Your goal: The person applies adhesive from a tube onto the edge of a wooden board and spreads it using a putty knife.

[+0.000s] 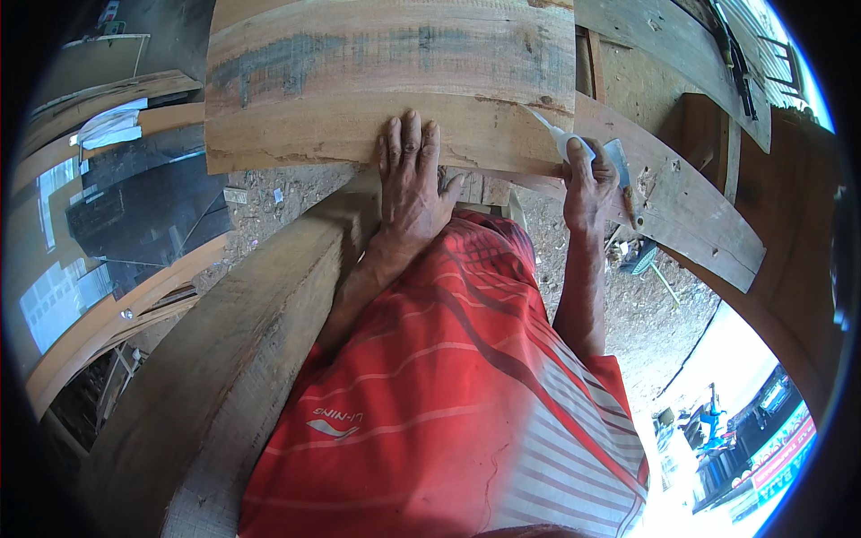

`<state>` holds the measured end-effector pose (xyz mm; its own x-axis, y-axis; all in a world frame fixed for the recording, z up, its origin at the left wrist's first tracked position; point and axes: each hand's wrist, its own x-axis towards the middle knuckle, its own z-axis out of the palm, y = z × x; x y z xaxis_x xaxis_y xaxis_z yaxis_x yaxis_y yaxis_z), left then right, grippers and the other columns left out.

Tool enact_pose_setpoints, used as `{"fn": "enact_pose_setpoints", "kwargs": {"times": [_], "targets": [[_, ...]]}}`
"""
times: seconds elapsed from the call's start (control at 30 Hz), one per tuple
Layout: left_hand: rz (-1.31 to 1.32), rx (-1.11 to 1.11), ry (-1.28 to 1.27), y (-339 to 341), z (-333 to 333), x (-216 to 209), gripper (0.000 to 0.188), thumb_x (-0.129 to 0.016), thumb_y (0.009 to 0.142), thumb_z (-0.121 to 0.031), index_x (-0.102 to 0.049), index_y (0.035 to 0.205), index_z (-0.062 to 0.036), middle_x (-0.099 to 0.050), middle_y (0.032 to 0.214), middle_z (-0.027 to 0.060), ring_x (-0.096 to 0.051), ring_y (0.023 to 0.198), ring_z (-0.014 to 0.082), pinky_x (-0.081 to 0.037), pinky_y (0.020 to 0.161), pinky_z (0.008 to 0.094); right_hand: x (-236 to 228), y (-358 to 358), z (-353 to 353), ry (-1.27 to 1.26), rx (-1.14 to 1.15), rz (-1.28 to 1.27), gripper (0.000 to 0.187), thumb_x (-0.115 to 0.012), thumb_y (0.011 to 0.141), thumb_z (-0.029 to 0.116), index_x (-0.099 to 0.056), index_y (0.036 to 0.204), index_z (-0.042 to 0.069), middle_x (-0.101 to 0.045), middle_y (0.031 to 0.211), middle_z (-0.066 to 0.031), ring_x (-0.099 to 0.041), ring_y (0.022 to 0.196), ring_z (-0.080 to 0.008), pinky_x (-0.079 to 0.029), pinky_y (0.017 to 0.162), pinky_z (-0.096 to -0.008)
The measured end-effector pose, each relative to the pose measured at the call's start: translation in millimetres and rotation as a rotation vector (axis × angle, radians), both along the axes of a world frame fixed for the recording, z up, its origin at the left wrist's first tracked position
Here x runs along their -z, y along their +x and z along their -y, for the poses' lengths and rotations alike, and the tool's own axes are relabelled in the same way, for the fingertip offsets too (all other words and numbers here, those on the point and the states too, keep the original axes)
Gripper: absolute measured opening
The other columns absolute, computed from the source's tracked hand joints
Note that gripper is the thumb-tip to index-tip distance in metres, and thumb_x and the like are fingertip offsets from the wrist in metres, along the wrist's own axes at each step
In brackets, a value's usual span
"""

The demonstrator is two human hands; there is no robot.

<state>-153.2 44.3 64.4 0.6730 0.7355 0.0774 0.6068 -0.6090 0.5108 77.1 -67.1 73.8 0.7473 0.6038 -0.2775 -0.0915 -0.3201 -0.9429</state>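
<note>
A wide wooden board with a dark grey stained band lies in front of me. My left hand rests with its fingers stretched flat on the board's near edge, holding nothing. At the board's right end, my right hand is closed round a small white glue bottle. The bottle's thin nozzle slants up and left, over a dark crack near the board's right edge. Just right of that hand is a putty knife with a pale blade and a wooden handle; whether the hand touches it I cannot tell.
A thick timber beam runs from lower left up to the board. On the right lies a grey plank, with a green object on the ground below it. A dark glossy panel and a white cloth are at left.
</note>
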Motion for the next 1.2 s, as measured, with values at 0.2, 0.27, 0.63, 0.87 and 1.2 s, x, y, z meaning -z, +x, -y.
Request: {"fn": "enact_pose_setpoints", "kwargs": {"times": [0.2,0.27,0.63,0.87,1.2], "targets": [[0.005,-0.008,0.0,-0.1,0.9,1.9,0.093,-0.087,0.078,-0.023,-0.041,0.154,0.0023,-0.031,0.164,0.0282,-0.026,0.151,0.0516,-0.022,0.124,0.0607,0.3,1.4,1.7,0.0,-0.007,0.001,0.035,-0.067,0.103,0.034,-0.073,0.104,-0.001,-0.062,0.072,-0.0011,-0.059,0.066,-0.0087,-0.055,0.064,-0.0291],[0.003,-0.009,-0.001,0.0,0.9,1.5,0.092,-0.087,0.078,-0.023,-0.041,0.154,0.0024,-0.031,0.164,0.0281,-0.026,0.151,0.0515,-0.022,0.124,0.0607,-0.5,1.3,1.3,0.005,-0.008,0.0,0.036,-0.067,0.103,0.034,-0.073,0.104,-0.001,-0.062,0.072,-0.001,-0.059,0.065,-0.0086,-0.055,0.064,-0.0291],[-0.001,-0.005,-0.001,0.2,0.5,0.1,0.092,-0.087,0.078,-0.023,-0.041,0.154,0.0029,-0.031,0.164,0.0284,-0.027,0.151,0.0512,-0.022,0.124,0.0612,3.3,2.0,3.2,0.046,0.012,-0.022,0.034,-0.067,0.103,0.032,-0.073,0.103,-0.001,-0.056,0.07,0.0022,-0.052,0.063,-0.0057,-0.057,0.064,-0.0293],[-0.01,-0.006,0.0,0.2,0.6,0.5,0.093,-0.087,0.078,-0.023,-0.04,0.154,0.0028,-0.03,0.164,0.0285,-0.026,0.152,0.0513,-0.022,0.124,0.0609,6.6,1.8,3.3,0.089,0.03,-0.048,0.033,-0.068,0.103,0.031,-0.073,0.104,-0.001,-0.056,0.07,0.0023,-0.053,0.063,-0.0054,-0.058,0.064,-0.0293],[-0.005,-0.006,-0.001,-0.7,0.6,1.3,0.093,-0.087,0.078,-0.024,-0.041,0.154,0.0024,-0.03,0.164,0.0285,-0.026,0.151,0.0514,-0.022,0.124,0.061,4.7,2.5,4.9,0.057,0.034,-0.038,0.033,-0.068,0.102,0.031,-0.072,0.101,-0.002,-0.056,0.069,0.0012,-0.053,0.062,-0.006,-0.059,0.063,-0.0294]]}}
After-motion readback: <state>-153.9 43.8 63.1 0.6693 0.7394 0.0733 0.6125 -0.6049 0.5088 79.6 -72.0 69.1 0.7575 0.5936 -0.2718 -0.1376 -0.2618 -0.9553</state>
